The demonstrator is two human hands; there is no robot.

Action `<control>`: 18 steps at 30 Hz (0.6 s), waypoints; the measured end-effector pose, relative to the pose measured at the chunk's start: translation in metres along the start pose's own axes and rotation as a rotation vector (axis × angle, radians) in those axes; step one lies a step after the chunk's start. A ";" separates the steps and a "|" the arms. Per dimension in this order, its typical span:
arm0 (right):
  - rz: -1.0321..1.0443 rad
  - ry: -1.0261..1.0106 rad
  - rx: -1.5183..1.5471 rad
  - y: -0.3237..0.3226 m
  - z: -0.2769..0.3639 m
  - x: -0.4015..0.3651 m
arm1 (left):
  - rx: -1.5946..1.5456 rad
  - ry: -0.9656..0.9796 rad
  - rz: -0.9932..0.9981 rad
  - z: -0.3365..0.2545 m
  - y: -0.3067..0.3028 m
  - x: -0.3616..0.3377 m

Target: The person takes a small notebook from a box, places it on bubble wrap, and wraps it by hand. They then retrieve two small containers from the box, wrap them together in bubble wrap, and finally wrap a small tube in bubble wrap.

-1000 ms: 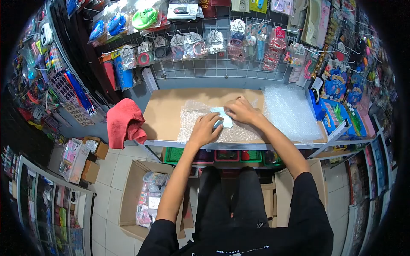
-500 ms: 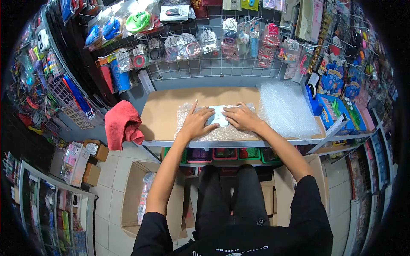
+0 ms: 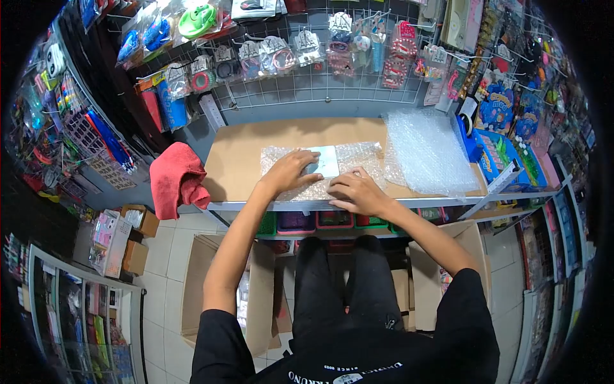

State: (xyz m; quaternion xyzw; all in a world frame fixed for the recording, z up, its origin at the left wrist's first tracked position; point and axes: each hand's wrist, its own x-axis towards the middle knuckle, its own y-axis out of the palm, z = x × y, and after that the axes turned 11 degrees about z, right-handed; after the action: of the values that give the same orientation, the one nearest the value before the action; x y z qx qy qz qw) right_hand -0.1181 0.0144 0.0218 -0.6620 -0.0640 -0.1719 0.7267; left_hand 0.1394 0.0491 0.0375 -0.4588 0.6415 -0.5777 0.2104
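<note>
A small, flat, pale blue-white packet [image 3: 329, 161] lies on a sheet of bubble wrap [image 3: 275, 155] on the brown tabletop. My left hand [image 3: 291, 171] rests flat over the packet's left side, fingers and thumb spread. Close to the table's front edge, my right hand [image 3: 359, 192] has its fingers bent over the near edge of the bubble wrap, which it seems to pinch; the fingertips partly hide the contact.
More bubble wrap [image 3: 428, 153] lies at the table's right. A red cloth [image 3: 178, 180] hangs at the left corner. A blue tape dispenser [image 3: 471, 142] stands at the right end. Cardboard boxes [image 3: 261, 301] flank my legs, and packaged goods hang from the wall grid [image 3: 275, 93].
My right hand has left the packet and come back toward the table's front edge, its fingers now bent at the bubble wrap. My left hand remains on the packet. The view has shifted slightly.
</note>
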 end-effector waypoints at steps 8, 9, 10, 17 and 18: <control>0.001 0.032 0.177 -0.011 0.002 0.001 | -0.123 -0.020 0.092 0.002 -0.008 -0.003; -0.009 0.024 0.165 -0.010 0.001 0.001 | -0.152 -0.050 0.095 -0.001 -0.010 -0.004; -0.021 0.009 0.104 -0.008 0.002 0.002 | -0.180 -0.081 0.097 -0.003 -0.011 -0.005; -0.101 0.175 0.061 -0.013 -0.002 0.021 | -0.313 -0.207 0.256 0.001 -0.019 0.002; -0.108 0.222 0.087 -0.017 -0.007 0.028 | -0.311 -0.227 0.275 0.002 -0.020 0.004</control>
State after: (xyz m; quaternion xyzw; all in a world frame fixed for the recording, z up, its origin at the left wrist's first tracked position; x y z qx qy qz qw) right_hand -0.0990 0.0016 0.0456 -0.6023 -0.0262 -0.2802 0.7470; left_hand 0.1463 0.0466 0.0570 -0.4562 0.7514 -0.3824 0.2846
